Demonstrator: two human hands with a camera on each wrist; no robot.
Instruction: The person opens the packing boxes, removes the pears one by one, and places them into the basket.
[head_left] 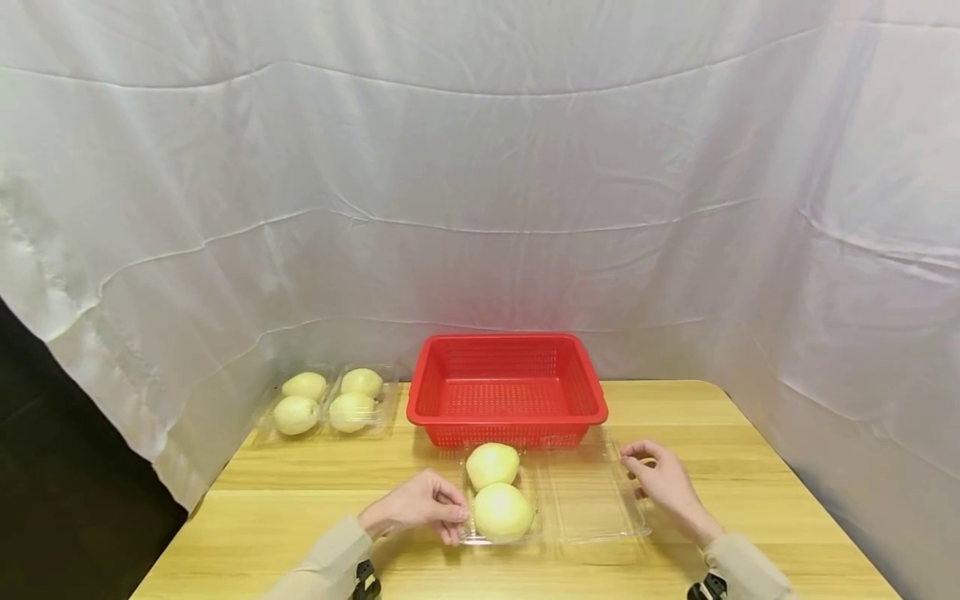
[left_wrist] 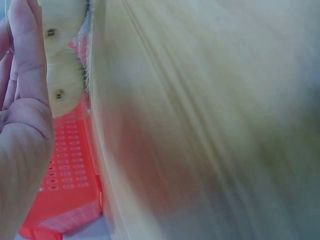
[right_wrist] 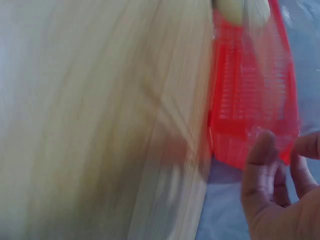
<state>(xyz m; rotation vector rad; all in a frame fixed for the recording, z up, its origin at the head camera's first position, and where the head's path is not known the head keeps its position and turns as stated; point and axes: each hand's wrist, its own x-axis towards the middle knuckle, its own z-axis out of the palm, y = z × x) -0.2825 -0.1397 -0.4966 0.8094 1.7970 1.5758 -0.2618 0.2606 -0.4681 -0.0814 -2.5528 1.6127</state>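
Gripping the clamshell (head_left: 555, 500) at its 9 o'clock edge, the left hand (head_left: 417, 505) pinches it beside two pears (head_left: 497, 492). Right hand (head_left: 660, 479) rests at the open lid's 3 o'clock edge, fingers loosely curled; grip cannot be told. Red basket (head_left: 507, 387) sits at 12 o'clock, touching the clamshell.

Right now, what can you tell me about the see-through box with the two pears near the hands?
The clear plastic box lies open and flat on the wooden table, just in front of the red basket. Two pale yellow pears sit in its left half; the right half is bare. The left hand touches its left edge, the right hand its right edge.
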